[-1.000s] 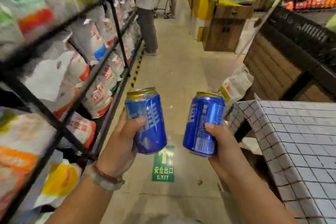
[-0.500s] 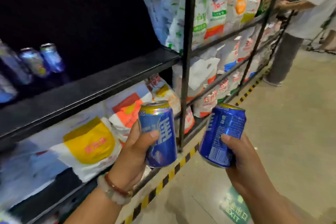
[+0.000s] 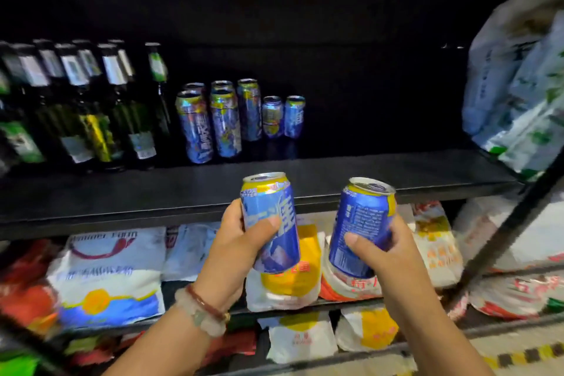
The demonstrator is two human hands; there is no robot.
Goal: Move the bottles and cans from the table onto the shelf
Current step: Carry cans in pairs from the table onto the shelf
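1. Left hand grips a blue can round its lower half, thumb across the label, can upright, top rim clear above the fingers. Beaded bracelets on the wrist.
2. Right hand grips a second blue can, tilted slightly, thumb on the printed side, base low in the palm.
3. Both cans held in air just before the front edge of the dark shelf.
4. Farther back on it: shelved cans; green bottles left of them.
5. Below: bagged goods.
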